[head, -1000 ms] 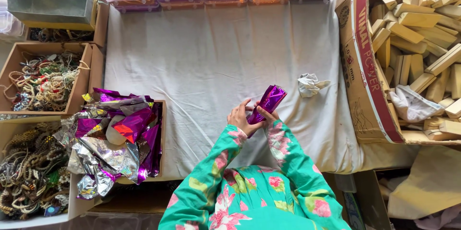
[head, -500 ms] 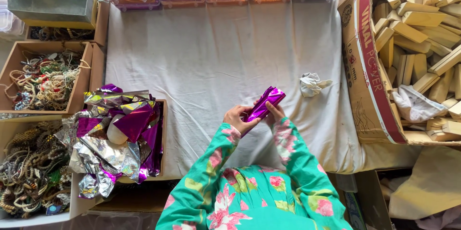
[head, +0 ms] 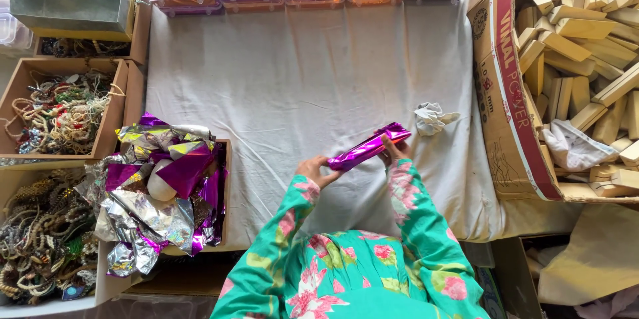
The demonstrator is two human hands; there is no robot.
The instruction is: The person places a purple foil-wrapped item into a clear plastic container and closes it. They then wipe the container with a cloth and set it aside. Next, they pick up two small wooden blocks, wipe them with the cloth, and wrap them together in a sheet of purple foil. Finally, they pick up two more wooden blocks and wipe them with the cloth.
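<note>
I see both hands on a long purple foil packet [head: 370, 147], held just above the white cloth [head: 299, 79]. The left hand [head: 317, 170] grips its seven o'clock end; the right hand [head: 393, 152] pinches the one o'clock end. A crumpled rag [head: 431, 118] lies at two o'clock, foil wrappers [head: 163, 192] at nine.

head cam, steep top-down, close over cloth-covered table [head: 299, 92]
</note>
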